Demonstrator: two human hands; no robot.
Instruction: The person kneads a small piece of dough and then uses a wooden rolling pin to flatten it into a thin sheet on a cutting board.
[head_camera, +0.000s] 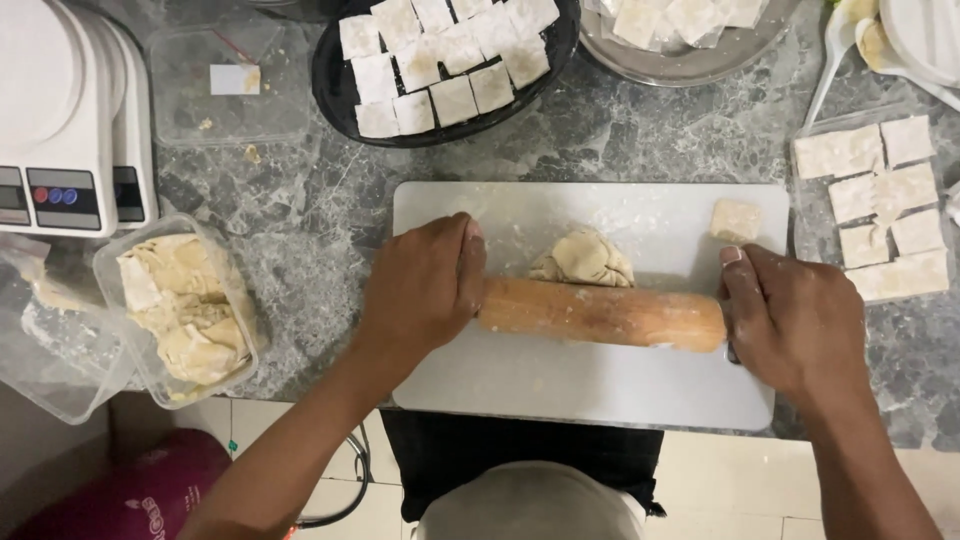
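Your left hand (425, 285) and right hand (790, 320) each wrap an end of the wooden rolling pin (603, 314), which rests on the dough lump (583, 259) mid cutting board (585, 370). Uneven pressure could slide the board toward the table's near edge or push dough onto the cut square (735, 220).

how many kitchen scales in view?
2. Both at the top left on the marble counter: one white scale in front, and a second scale tucked behind it to its right, mostly hidden. More may sit beyond the frame edge.
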